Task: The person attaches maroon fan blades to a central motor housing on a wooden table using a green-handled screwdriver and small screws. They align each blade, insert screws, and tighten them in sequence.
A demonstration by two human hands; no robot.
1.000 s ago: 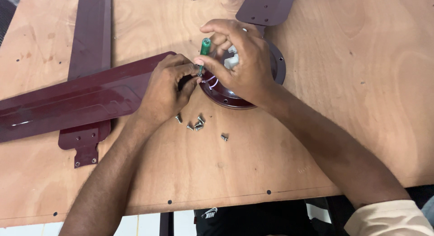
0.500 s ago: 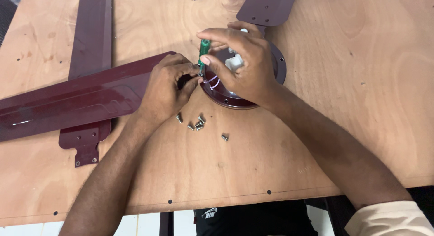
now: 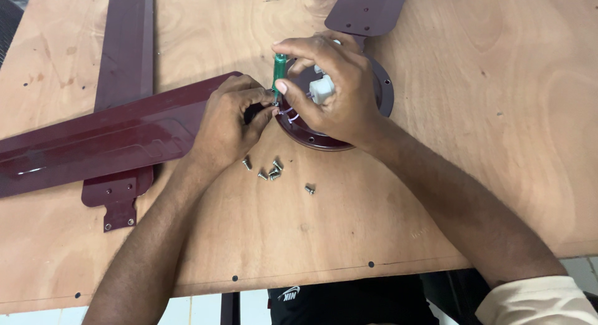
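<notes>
1. Head view, compared with a second ago: barely anything has shifted. The right hand (image 3: 336, 91) is still pinched around the green-handled screwdriver (image 3: 279, 68), which stands nearly upright and maybe a touch straighter than before

2. Left hand (image 3: 230, 122) hasn't budged either, fingers curled shut and pressed on the root of the maroon fan blade (image 3: 93, 144), right where it meets the round maroon motor housing (image 3: 339, 107). Both hands are close together, nearly touching at the screwdriver tip

3. Whether the tip is actually seated in a screw I can't tell, the fingers cover it. My guess is this is one screw being driven at the blade joint, and the tiny change just means slow turning in place

4. Loose screws (image 3: 271, 170) look like the same little cluster on the plywood table (image 3: 486, 113), just below the hands toward the near edge, so no new one picked up

5. Second blade (image 3: 124, 63) lies flat toward the far left corner, partly under the held blade, and a third blade (image 3: 367, 10) sticks out at the far edge behind the housing, both unmoved
</notes>
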